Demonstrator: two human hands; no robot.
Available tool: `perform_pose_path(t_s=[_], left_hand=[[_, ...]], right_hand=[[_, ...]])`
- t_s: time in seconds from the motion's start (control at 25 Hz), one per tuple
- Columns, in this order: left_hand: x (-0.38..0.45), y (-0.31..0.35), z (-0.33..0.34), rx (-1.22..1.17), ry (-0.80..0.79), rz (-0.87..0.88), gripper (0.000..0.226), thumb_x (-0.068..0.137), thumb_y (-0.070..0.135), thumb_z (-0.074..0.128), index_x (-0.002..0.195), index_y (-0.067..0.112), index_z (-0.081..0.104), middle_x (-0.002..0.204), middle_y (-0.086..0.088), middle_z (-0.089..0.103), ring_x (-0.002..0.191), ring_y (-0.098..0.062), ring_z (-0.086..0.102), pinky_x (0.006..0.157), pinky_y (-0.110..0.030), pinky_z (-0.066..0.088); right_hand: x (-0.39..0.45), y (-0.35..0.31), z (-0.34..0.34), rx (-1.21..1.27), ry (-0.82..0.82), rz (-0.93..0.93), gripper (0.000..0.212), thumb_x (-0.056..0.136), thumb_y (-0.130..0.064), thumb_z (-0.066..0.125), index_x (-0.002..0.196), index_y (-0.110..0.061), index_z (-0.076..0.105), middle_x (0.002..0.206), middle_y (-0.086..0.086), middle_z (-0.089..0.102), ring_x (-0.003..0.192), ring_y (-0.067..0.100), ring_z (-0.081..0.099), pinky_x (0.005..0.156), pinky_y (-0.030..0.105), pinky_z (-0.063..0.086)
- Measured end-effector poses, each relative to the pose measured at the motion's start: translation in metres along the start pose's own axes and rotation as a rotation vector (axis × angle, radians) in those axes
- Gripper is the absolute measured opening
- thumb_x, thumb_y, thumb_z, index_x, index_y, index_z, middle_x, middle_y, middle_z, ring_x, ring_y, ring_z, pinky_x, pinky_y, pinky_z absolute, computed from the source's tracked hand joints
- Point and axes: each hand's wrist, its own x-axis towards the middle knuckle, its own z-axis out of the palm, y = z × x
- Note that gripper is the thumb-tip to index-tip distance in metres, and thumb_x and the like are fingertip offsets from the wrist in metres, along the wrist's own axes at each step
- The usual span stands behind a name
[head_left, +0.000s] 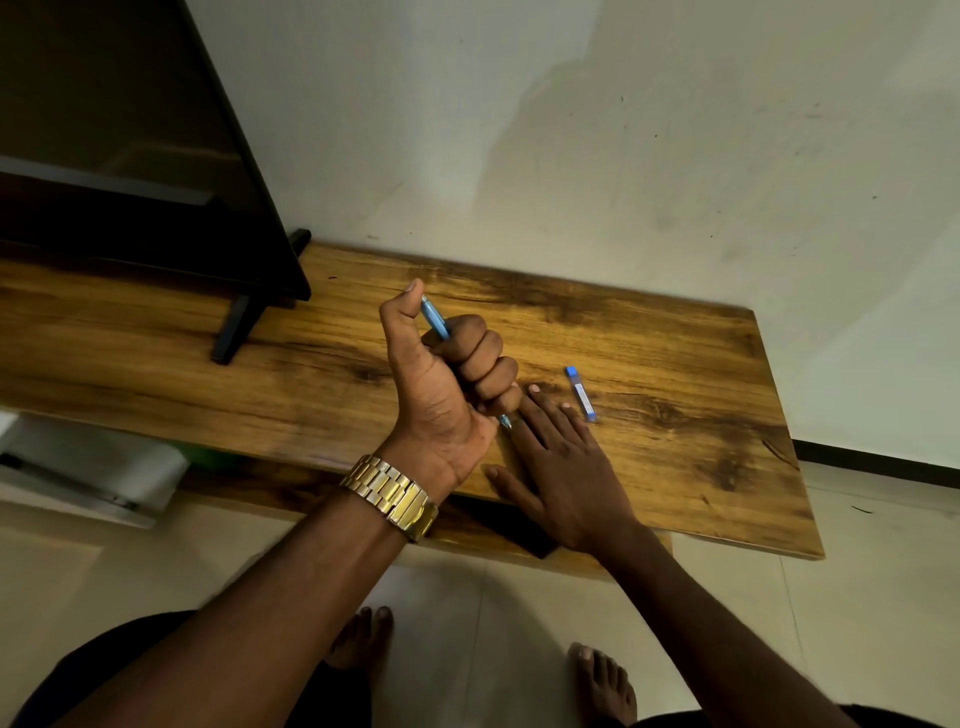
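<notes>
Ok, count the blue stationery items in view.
2. A blue pen is gripped in the left hand; a small blue tube lies on the table beside the fingers of the right hand. Anything under the hands is hidden.

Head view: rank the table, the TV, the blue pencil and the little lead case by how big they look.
1. table
2. TV, partly out of frame
3. blue pencil, mostly hidden in the left hand
4. lead case
</notes>
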Motion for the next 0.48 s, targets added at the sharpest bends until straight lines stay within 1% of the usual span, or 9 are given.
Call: perform_pose_path(t_s=[0.08,0.24,0.32,0.48], left_hand=[[0.0003,-0.0005,0.0001,-0.017,0.002,-0.014,0.066,0.102,0.077,0.026,0.058,0.028,0.018,0.054,0.007,0.011,0.048,-0.013,0.009,0.048,-0.028,0.012],[0.0007,-0.0005,-0.0010,-0.021,-0.006,-0.025,0.064,0.102,0.074,0.026,0.058,0.029,0.019,0.054,0.007,0.012,0.047,-0.013,0.010,0.047,-0.026,0.015],[0.0010,-0.0003,-0.0012,-0.047,-0.022,-0.037,0.065,0.102,0.076,0.026,0.058,0.029,0.019,0.054,0.008,0.012,0.047,-0.012,0.010,0.047,-0.026,0.014],[0.0009,0.0003,-0.0015,-0.054,-0.036,-0.027,0.064,0.103,0.075,0.025,0.058,0.029,0.019,0.054,0.008,0.012,0.047,-0.012,0.010,0.047,-0.026,0.013]], right_hand=[[0.0002,-0.0008,-0.0009,0.003,-0.005,0.002,0.077,0.110,-0.075,0.017,0.173,-0.032,0.016,0.185,0.001,0.015,0.172,0.020,0.004,0.138,0.054,0.016],[0.0000,-0.0015,-0.0027,0.001,-0.026,0.005,0.078,0.109,-0.076,0.015,0.174,-0.032,0.014,0.185,0.001,0.012,0.173,0.019,0.001,0.138,0.055,0.015],[-0.0002,-0.0018,-0.0040,0.006,-0.031,0.006,0.079,0.109,-0.076,0.014,0.174,-0.032,0.014,0.186,0.000,0.012,0.173,0.019,0.001,0.138,0.055,0.016],[-0.0004,-0.0035,-0.0050,-0.003,-0.023,0.007,0.080,0.109,-0.076,0.014,0.174,-0.030,0.018,0.185,0.002,0.016,0.173,0.020,0.004,0.138,0.055,0.017]])
